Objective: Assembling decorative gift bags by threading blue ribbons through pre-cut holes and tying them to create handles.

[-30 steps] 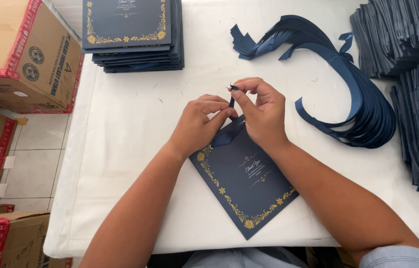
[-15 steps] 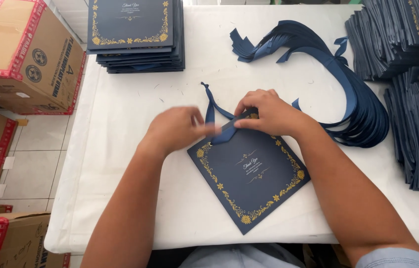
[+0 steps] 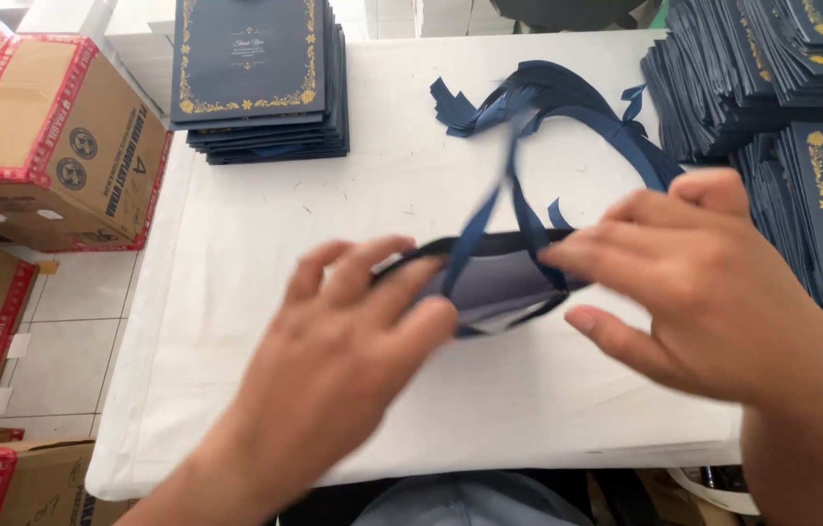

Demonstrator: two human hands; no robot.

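Note:
Between my two hands, lifted off the white table, is a navy blue gift bag held with its mouth open, showing a grey inside. My left hand grips the bag's left rim. My right hand grips the right rim. A navy ribbon handle rises from the bag, blurred by motion. Behind it on the table lies a bundle of loose navy ribbons.
A stack of flat navy bags with gold borders sits at the back left of the table. More stacks of such bags fill the right side. Cardboard boxes with red tape stand on the floor at the left.
The bag lay flat on the table while both hands worked the ribbon at its top. Now the bag is lifted and its mouth is pulled open between both hands.

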